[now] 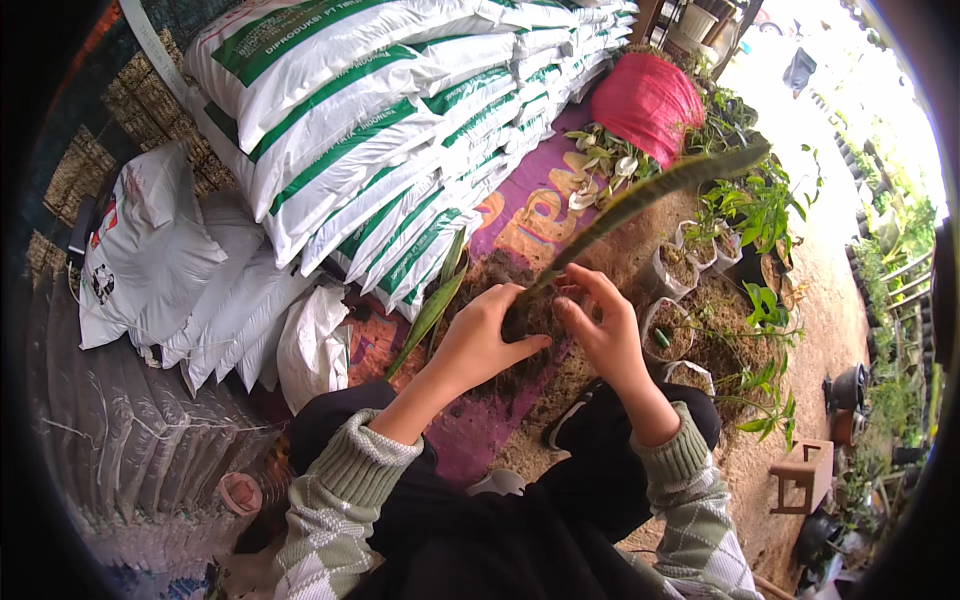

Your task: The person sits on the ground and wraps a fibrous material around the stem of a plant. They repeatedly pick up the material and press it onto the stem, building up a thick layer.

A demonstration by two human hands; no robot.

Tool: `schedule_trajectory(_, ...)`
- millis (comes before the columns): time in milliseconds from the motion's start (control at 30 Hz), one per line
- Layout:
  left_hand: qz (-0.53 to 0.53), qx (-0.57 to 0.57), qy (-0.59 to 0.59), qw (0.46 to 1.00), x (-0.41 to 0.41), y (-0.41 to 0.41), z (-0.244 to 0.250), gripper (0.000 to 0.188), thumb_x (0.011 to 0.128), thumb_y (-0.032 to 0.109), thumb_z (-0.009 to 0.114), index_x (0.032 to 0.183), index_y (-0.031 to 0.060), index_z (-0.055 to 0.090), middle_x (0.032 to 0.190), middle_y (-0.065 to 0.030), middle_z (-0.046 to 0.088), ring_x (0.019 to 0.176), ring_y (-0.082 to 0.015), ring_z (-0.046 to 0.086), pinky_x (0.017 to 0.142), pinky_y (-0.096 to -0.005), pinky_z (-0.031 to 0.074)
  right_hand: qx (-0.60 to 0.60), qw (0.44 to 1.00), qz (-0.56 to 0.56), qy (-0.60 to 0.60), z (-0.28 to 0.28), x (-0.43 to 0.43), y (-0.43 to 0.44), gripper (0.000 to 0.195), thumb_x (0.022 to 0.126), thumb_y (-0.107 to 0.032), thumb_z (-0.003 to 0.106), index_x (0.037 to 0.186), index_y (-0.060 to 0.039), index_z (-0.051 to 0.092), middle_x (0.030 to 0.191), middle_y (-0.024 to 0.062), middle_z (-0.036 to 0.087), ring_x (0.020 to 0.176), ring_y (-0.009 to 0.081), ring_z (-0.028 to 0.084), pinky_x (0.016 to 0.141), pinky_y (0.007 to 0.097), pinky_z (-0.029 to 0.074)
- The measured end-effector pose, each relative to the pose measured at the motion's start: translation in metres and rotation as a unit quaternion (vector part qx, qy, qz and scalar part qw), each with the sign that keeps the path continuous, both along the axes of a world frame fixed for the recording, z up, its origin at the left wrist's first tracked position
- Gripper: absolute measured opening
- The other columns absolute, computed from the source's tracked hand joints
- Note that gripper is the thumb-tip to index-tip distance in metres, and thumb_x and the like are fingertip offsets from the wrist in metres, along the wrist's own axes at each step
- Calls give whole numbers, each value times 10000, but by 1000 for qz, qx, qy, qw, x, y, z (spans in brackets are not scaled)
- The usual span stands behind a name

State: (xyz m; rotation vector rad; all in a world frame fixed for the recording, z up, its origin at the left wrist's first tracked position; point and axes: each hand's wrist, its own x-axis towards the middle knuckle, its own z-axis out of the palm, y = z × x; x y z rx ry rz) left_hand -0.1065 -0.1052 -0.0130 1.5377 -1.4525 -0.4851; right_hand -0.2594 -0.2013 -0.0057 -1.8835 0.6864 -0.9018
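Note:
My left hand is wrapped around the dark base of a snake plant. The plant's long leaf slants up and away to the right. Whether that base is a small black pot or a bare soil clump, I cannot tell. Beside it, my right hand has its thumb and fingers curled but apart, close to the leaf's foot. Loose dark soil lies on the painted ground beyond and under my hands. More snake plant leaves stand just left of my left wrist.
White and green sacks are stacked at the upper left, with plain white bags below. Potted seedlings in white grow bags line the right side. A red sack stands at the back. A hollow brick lies at the lower right.

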Motion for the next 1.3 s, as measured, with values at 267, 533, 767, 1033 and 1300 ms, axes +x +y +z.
schedule_trajectory(267,-68,88,27,993,5,5,-9,457,697,265,786,994,-30,601,939,-162,602,888,-307,608,783,-355,481,178,983,-14,49,4,3,-5,184,896,-151,603,918,23,659,696,-11,609,673,22,508,584,214,421)
schedule_trajectory(533,-115,129,279,945,0,4,-11,359,808,314,712,931,-2,596,726,-6,594,714,-85,566,710,-260,471,158,985,64,23,0,6,-7,200,932,-107,555,1021,50,641,898,23,658,837,50,563,745,219,469)
schedule_trajectory(767,-114,154,271,943,-5,3,-14,193,894,192,595,927,3,576,717,-23,586,639,-78,548,602,-247,466,159,985,65,-5,0,4,-10,209,922,-127,561,1011,40,650,833,14,630,781,50,531,697,228,448)
schedule_trajectory(1033,-152,79,311,935,-12,5,-11,185,871,171,625,934,1,591,741,-18,602,687,-84,570,634,-249,466,168,982,77,33,2,3,-12,221,932,-136,558,1028,44,642,906,25,653,863,68,568,770,236,461)
schedule_trajectory(1300,-111,155,309,932,-15,10,-19,160,858,135,621,913,-11,586,721,-26,598,672,-72,558,630,-266,466,179,980,81,8,-3,5,-9,206,902,-136,579,984,26,676,807,32,662,765,52,558,683,235,460)
